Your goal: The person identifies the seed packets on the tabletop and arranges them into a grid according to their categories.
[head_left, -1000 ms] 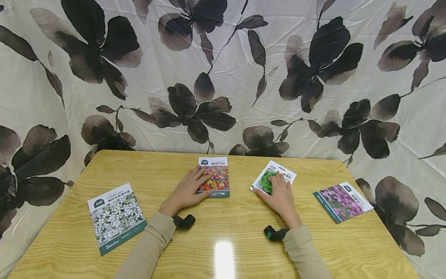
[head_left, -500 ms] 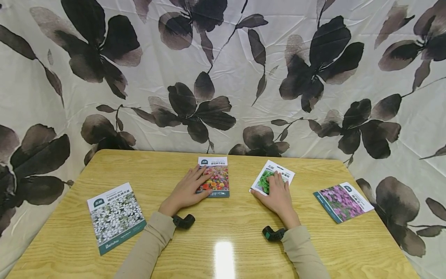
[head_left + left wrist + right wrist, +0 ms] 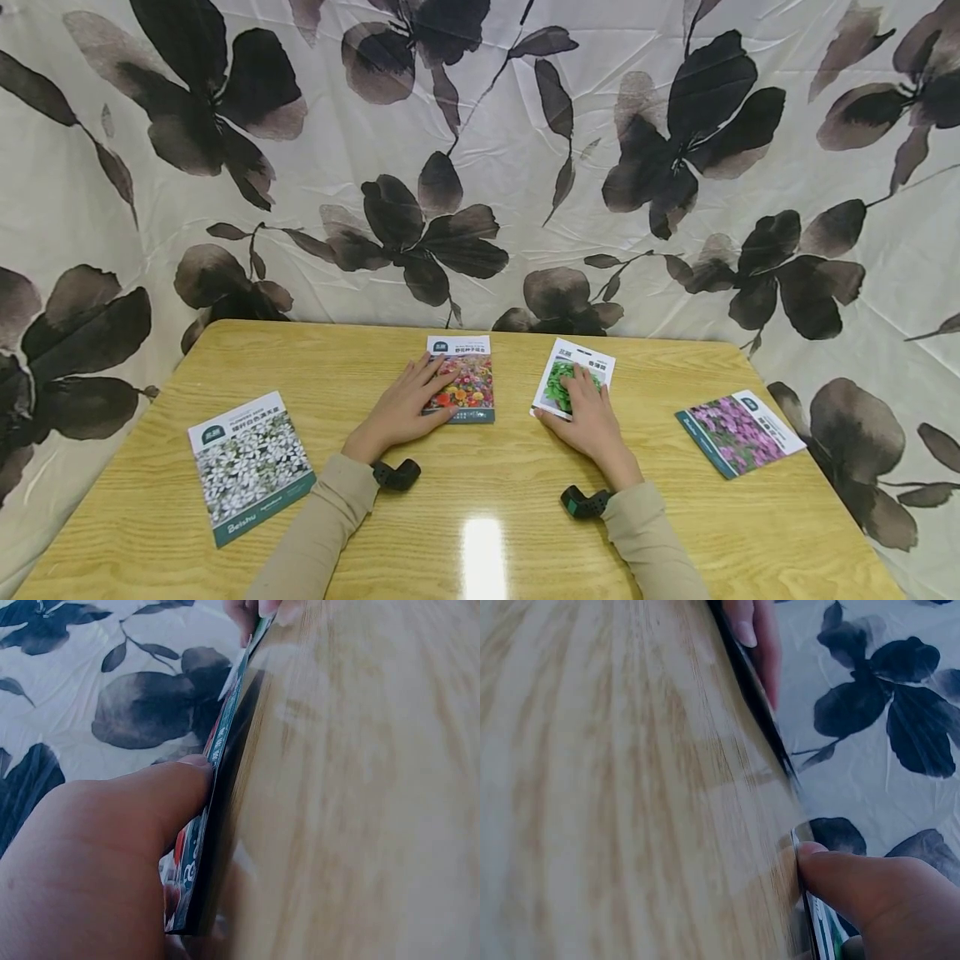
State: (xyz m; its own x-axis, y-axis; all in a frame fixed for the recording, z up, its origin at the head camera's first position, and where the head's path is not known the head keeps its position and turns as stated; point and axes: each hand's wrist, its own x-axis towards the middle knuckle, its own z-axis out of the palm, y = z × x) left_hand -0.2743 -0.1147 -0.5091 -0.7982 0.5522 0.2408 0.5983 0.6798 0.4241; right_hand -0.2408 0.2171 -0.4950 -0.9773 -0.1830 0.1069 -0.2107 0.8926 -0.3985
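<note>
Under my left hand (image 3: 401, 408) lies a wildflower seed packet (image 3: 477, 385) with a picture of colourful blooms. The fingers spread over its left part, and the thumb (image 3: 184, 784) presses near its lower edge. My right hand (image 3: 592, 421) rests on a white seed packet (image 3: 557, 385) with a green leafy picture, set to the right of the wildflower one. Its fingers cover the lower right of that packet; its thumb (image 3: 825, 862) touches the edge at the lower left corner. The two packets stand a short gap apart near the table's far edge.
A larger seed packet with white flowers (image 3: 251, 467) lies tilted at the left of the wooden table (image 3: 480, 475). One with purple flowers (image 3: 738, 433) lies tilted near the right edge. A floral cloth (image 3: 480, 125) hangs behind.
My right hand has slid the green-leaf packet leftward and turned it counterclockwise, so it lies less tilted and closer to the wildflower packet. My left hand has stayed in place.
</note>
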